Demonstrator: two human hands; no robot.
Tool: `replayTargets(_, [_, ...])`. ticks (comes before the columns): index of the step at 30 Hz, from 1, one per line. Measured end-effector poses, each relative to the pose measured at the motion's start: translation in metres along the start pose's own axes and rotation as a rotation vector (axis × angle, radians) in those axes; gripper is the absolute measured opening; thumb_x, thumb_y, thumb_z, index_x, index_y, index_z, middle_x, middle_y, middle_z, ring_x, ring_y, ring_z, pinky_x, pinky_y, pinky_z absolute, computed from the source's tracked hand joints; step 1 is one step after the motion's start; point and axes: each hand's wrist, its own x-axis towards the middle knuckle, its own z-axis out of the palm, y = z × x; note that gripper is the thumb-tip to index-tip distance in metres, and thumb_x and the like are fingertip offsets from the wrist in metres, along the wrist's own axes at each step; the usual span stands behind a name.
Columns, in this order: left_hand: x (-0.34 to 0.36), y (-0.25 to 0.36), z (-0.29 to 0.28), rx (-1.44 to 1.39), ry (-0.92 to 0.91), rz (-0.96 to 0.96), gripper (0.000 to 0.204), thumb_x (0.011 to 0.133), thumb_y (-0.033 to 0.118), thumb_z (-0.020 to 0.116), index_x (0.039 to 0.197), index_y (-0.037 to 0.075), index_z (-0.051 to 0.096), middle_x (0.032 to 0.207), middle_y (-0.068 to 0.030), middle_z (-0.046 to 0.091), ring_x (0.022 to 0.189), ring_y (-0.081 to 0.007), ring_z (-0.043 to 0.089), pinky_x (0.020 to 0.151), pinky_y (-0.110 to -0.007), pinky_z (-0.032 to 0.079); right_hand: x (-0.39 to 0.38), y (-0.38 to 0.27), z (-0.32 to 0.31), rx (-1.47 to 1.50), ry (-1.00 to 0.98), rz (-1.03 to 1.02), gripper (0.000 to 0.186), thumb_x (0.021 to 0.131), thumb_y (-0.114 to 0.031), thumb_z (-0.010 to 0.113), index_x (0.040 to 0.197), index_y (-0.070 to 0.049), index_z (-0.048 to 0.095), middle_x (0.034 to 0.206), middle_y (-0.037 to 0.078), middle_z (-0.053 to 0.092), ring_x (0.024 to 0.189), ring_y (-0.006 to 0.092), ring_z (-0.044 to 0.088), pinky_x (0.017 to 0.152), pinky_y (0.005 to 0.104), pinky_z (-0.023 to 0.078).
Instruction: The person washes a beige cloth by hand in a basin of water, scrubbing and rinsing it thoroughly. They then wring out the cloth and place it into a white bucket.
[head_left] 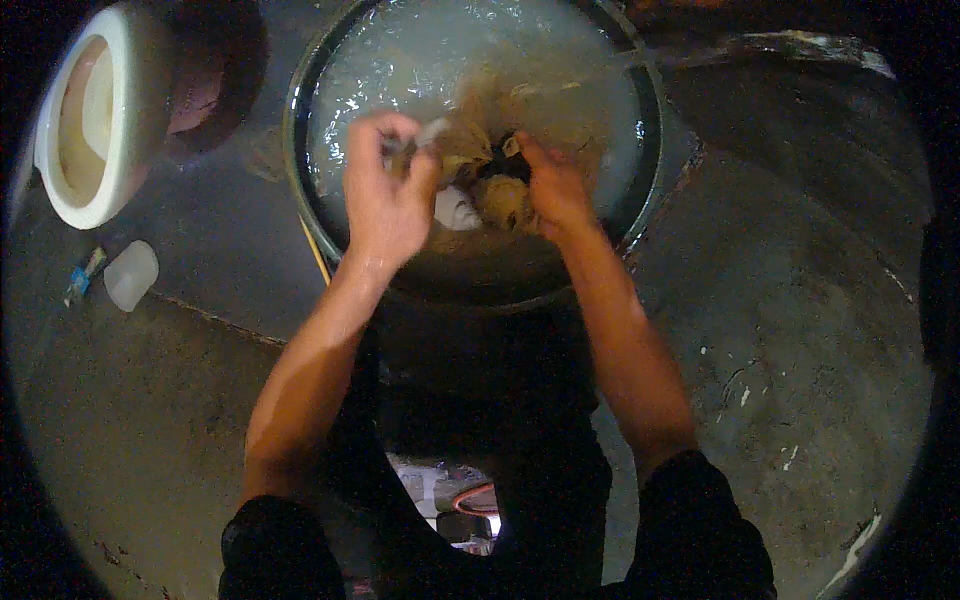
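Observation:
A large round dark-rimmed basin (655,110) of cloudy water is at the top centre, with a wet yellow-brown bundle (505,205) in it, mixed with dark and pale grey pieces and blurred by motion. My left hand (390,195) is closed at the left of the bundle, on a small pale grey piece like cloth (434,130). My right hand (560,195) grips the right side of the bundle near its dark part, fingers curled and partly hidden.
A white oval vessel (110,150) lies at the upper left. Below it on the dark floor (760,350) are a translucent plastic piece (130,275) and a small blue item (82,280). A thin yellow stick (312,245) shows beside the basin.

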Motion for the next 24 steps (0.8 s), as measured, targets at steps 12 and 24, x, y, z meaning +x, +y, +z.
replayTargets(12, [-0.033,-0.032,0.039,-0.155,-0.362,-0.386,0.055,0.072,0.009,0.077,0.12,-0.001,0.054,0.105,-0.0141,0.064,0.093,-0.0205,0.062,0.081,-0.032,0.051,-0.038,-0.029,-0.022,-0.154,-0.275,-0.291,0.067,0.077,-0.034,0.078,0.131,-0.006,0.051,0.104,0.01,0.063,0.092,0.0194,0.058,0.078,0.0352,0.05])
replayTargets(24, [-0.012,0.009,0.009,-0.256,-0.751,-0.338,0.027,0.078,0.018,0.061,0.094,-0.002,0.066,0.071,-0.0096,0.063,0.068,-0.0145,0.059,0.061,-0.03,0.045,0.003,-0.063,-0.087,-0.231,-0.448,-0.606,0.02,0.089,-0.022,0.065,0.097,-0.004,0.069,0.087,0.004,0.069,0.082,0.0116,0.061,0.076,0.0278,0.05])
